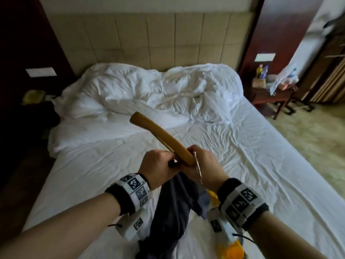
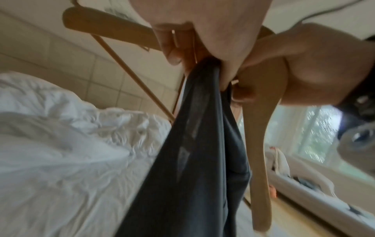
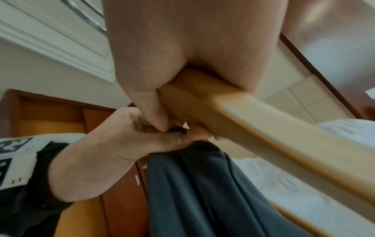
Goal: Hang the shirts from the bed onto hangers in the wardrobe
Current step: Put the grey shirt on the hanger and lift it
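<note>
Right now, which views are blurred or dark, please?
Head view: dim left side, bright bed, wooden hanger fairly sharp. Left wrist view: the dark shirt is smeared by motion. Right wrist view: soft overall, hanger arm blurred.

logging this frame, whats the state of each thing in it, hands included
left hand: grips the dark shirt's top edge
right hand: grips the wooden hanger at its middle
wooden hanger: held up over the bed, not yet inside the shirt
dark shirt: lifted, bunched, hanging down to the bed
duvet: rumpled at the headboard end
</note>
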{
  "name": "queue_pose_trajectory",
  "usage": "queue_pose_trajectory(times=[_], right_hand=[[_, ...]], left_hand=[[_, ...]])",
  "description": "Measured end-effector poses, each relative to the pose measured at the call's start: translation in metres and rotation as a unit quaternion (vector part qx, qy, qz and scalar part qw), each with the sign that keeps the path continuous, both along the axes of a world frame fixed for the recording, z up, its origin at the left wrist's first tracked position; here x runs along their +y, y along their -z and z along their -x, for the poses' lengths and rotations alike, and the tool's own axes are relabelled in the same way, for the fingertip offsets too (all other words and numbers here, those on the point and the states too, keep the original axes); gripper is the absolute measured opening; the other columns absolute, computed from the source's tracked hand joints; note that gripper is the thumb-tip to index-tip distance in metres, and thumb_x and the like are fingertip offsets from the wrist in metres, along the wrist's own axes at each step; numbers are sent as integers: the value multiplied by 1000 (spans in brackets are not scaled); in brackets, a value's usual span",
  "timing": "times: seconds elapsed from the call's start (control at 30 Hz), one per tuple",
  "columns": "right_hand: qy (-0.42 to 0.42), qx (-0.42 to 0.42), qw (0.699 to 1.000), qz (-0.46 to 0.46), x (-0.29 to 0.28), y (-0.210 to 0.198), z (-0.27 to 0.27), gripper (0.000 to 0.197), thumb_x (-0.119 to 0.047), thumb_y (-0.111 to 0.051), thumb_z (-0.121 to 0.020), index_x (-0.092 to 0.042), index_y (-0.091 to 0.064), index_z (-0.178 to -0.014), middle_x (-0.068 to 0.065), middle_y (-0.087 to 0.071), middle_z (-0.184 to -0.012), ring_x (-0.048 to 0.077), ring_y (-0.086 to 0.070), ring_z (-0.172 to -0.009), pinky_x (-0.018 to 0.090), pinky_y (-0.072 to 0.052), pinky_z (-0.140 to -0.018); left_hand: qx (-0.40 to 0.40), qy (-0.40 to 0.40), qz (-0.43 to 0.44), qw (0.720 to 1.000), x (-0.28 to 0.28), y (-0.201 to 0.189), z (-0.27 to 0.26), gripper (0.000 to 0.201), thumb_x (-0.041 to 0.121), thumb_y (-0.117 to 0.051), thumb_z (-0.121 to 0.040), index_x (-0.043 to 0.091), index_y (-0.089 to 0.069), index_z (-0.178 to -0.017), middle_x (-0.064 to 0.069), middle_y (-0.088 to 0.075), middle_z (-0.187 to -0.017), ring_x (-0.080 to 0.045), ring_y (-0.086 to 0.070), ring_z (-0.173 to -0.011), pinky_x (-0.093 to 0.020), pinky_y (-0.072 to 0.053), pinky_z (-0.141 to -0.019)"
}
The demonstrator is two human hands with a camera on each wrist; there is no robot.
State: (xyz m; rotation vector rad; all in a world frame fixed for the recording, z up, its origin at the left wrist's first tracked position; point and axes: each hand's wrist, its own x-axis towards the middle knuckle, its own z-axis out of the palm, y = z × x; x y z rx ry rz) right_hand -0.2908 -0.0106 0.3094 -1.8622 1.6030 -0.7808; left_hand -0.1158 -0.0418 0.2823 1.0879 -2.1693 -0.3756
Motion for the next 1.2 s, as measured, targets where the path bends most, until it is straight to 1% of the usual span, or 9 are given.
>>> queue_pose_trajectory(times=[0.1, 0.23, 0.5, 0.57, 0.73, 0.87, 0.93, 1.1, 1.2], right_hand=[[-30, -9, 999, 25, -10, -75, -12, 31, -35, -75, -79, -10, -60, -90, 2, -65, -79, 22, -62, -76, 36, -47, -65], [-67, -40, 996, 31, -17, -151, -28, 58, -50, -63, -53, -1, -55, -84, 12, -60, -74, 38, -62, -76, 51, -51, -69], [-93, -33, 991, 91, -13, -240, -39, 17, -10, -67, -66, -13, -58, -79, 1, -58, -63, 17, -55, -57, 38, -45, -58], [-89, -37, 992, 81, -14, -249, -33, 14, 1, -67, -72, -2, -59, -83, 7, -58, -64, 19, -55, -58, 37, -43, -60], [-42, -27, 998, 35, -18, -244, -13, 41, -18, -67, -57, 4, -61, -91, 16, -67, -71, 23, -53, -56, 36, -42, -57], [-16, -19, 1000, 19, -18, -224, -2, 58, -26, -65, -49, 3, -67, -99, 10, -61, -60, 20, -52, -52, 35, -41, -56], [-2, -23, 1000, 4, -12, -216, -4, 50, -24, -64, -48, 8, -65, -88, 7, -55, -54, 21, -51, -52, 35, -41, -57], [16, -47, 998, -49, -6, -191, 1, 45, -17, -67, -59, 15, -60, -89, 7, -52, -56, 23, -49, -55, 35, -40, -57], [35, -70, 995, -54, -1, -185, 4, 26, -3, -69, -77, 13, -65, -97, 11, -59, -60, 22, -53, -55, 34, -43, -58]], left_hand=[[16, -47, -11, 999, -10, -71, -17, 30, 54, -67, -73, 25, -71, -71, 4, -66, -61, -14, -63, -58, -25, -47, -56], [43, 10, -22, 999, -12, -157, -38, 26, 21, -85, -74, 19, -60, -67, 4, -63, -63, 1, -57, -59, -10, -40, -58], [-132, 64, -151, 978, -3, -222, -85, 44, 36, -77, -84, 13, -51, -57, 1, -41, -55, -9, -39, -52, -23, -30, -55], [-180, 44, -148, 971, -3, -215, -104, 49, 42, -76, -83, 16, -49, -52, 4, -40, -51, -8, -39, -49, -21, -29, -54], [-337, -8, -117, 934, 0, -199, -162, 37, 45, -67, -87, 19, -59, -63, 7, -54, -59, -9, -49, -56, -26, -43, -61], [-561, 10, 18, 828, 9, -199, -180, 26, 44, -46, -99, 27, -66, -99, 6, -66, -97, -12, -57, -94, -32, -37, -101], [-629, 11, 110, 770, 6, -198, -181, 33, 44, -35, -102, 27, -63, -110, 8, -65, -108, -11, -54, -110, -37, -29, -106], [-585, -31, 221, 780, -6, -202, -188, 34, 37, -38, -99, 26, -69, -92, 6, -62, -101, -14, -58, -106, -47, -39, -89], [-547, -69, 230, 802, -8, -216, -175, 36, 42, -37, -99, 28, -70, -97, 2, -58, -113, -17, -53, -116, -54, -36, -100]])
